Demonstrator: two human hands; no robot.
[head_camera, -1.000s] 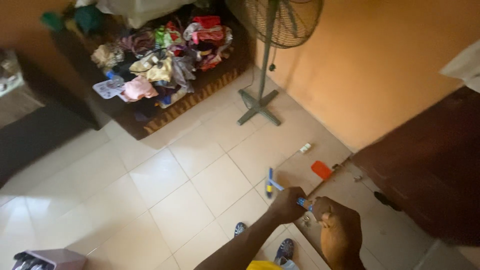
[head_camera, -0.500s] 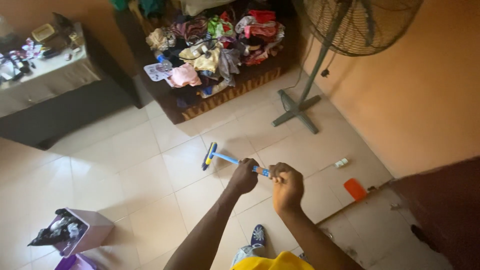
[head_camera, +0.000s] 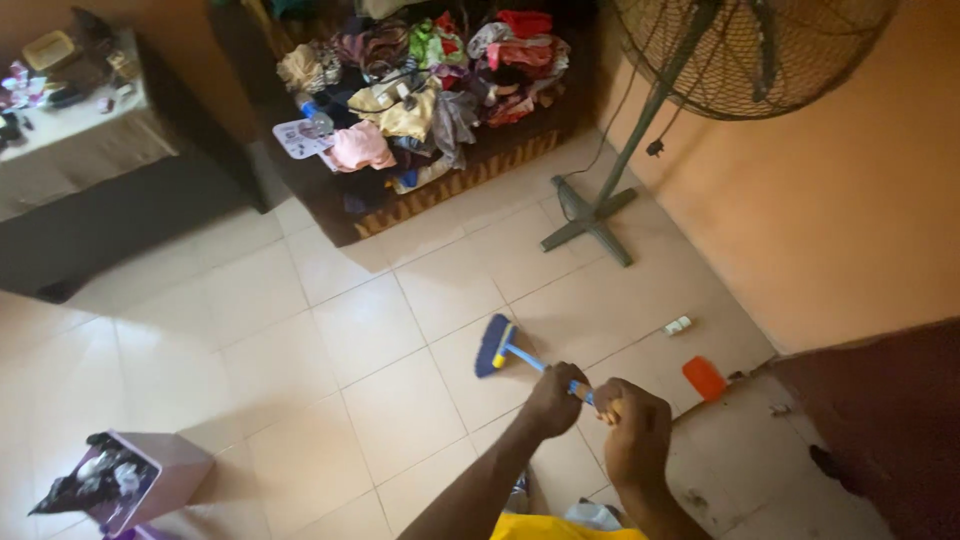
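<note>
Blue-handled broom with dark blue bristle head and yellow collar (head_camera: 497, 346) gripped two-handed, head down on cream tiled floor (head_camera: 300, 340), ahead and to the left of both hands. Long axis ran diagonally from head at upper left back to grip at lower right, handle tilted, not upright. Left hand (head_camera: 553, 401) clenched around the handle lower down, nearer the bristle head; right hand (head_camera: 633, 440) clenched around the handle's upper end, just behind the left. Hands near each other, contact between them unclear. Head lay well apart from everything else on the floor.

Counted: one broom, two hands, both on it. One small white cylinder-like item (head_camera: 678, 325) on the tiles near the orange wall (head_camera: 850, 220). One flat orange plastic piece (head_camera: 704, 378) just right of the hands, by the doorway edge. One grey-green pedestal fan with cross base (head_camera: 592, 212) standing against the wall. One dark wooden bed or bench heaped with mixed coloured clothes (head_camera: 420, 90), pieces too many to count. One lilac square bin stuffed with dark rubbish (head_camera: 115, 480) at lower left. One pale cluttered side table (head_camera: 70, 140) at upper left.
</note>
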